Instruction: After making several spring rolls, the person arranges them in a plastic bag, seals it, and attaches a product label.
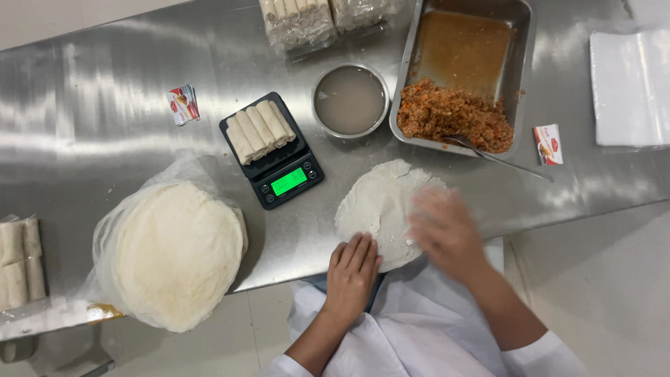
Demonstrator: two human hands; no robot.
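A thin round white wrapper point(380, 202) lies flat on the steel table point(105, 105) near its front edge. My left hand point(352, 272) rests flat on the wrapper's near left edge, fingers together and extended. My right hand point(447, 234) is blurred over the wrapper's right side, fingers spread, holding nothing. A steel tray point(520, 42) behind holds orange-brown minced filling point(453, 115) with a spoon point(488, 153) in it. A round bowl point(350, 100) of cloudy grey liquid stands left of the tray.
A black scale point(276, 157) with a green display carries several rolled wraps point(260, 129). A stack of round wrappers point(174, 251) on plastic sits at front left. Bagged rolls point(300, 21) lie at the back, more rolls point(19, 262) at far left, two small packets point(183, 103) point(548, 144), white sheets point(631, 87) right.
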